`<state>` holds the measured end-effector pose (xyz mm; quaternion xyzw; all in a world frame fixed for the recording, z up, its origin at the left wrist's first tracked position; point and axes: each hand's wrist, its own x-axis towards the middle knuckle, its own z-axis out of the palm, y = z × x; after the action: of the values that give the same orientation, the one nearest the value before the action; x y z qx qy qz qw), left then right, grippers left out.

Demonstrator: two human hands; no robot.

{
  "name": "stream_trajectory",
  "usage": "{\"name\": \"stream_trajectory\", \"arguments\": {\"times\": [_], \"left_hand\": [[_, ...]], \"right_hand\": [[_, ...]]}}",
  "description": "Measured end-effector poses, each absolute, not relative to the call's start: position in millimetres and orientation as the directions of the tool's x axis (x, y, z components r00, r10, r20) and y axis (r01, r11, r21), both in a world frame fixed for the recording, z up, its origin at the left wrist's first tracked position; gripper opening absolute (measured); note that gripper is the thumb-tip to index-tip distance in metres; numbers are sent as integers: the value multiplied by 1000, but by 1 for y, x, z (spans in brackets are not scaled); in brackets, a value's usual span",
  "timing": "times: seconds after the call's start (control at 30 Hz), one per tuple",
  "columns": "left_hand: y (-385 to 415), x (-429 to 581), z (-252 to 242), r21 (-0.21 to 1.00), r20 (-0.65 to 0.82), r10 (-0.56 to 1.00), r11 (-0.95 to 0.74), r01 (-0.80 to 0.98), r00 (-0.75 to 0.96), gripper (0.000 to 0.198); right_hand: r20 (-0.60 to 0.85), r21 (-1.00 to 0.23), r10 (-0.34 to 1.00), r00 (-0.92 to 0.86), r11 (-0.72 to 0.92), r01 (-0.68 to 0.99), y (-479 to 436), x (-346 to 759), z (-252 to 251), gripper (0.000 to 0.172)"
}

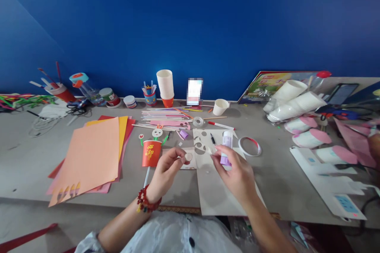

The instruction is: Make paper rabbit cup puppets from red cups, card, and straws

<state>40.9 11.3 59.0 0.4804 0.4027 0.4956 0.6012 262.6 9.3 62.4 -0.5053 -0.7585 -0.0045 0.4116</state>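
Note:
My left hand [168, 172] is closed in a pinch on a small round white paper disc [188, 157]. Thumb and index finger of my right hand [237, 172] come together at a small white paper scrap [211, 150]. A purple-and-white glue stick [227, 139] stands upright at my right hand, partly covered by its index finger; whether other fingers touch it I cannot tell. Left of my hands is a red paper cup [151, 154] with a white rabbit face [157, 131] above it and a straw below. White sheet paper [212, 189] with round cut-outs lies beneath my right hand.
Coloured paper sheets [89, 154] are stacked at left. A roll of tape [249, 146] lies right of the glue stick. Along the blue wall stand a stack of paper cups [165, 83] and a single cup [221, 106]. A white power strip [326, 185] sits at the right.

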Motion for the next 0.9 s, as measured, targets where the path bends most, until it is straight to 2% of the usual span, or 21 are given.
{"name": "stream_trajectory", "arguments": {"times": [0.07, 0.27, 0.57, 0.67, 0.9], "left_hand": [[11, 41, 57, 953, -41, 978, 99, -285, 202, 17], [6, 46, 59, 862, -126, 937, 265, -432, 325, 14], [5, 47, 61, 678, -207, 874, 452, -580, 440, 16], [7, 48, 61, 594, -235, 842, 520, -614, 486, 17], [10, 52, 60, 407, -312, 749, 661, -631, 584, 12]], "right_hand": [[596, -401, 783, -176, 480, 780, 9, 267, 58, 31], [504, -507, 823, -263, 528, 681, 9, 254, 64, 31], [500, -624, 829, -249, 545, 560, 10, 245, 68, 28], [520, -631, 831, -198, 530, 566, 8, 242, 70, 25], [587, -630, 795, -156, 569, 529, 5, 238, 71, 32]]}}
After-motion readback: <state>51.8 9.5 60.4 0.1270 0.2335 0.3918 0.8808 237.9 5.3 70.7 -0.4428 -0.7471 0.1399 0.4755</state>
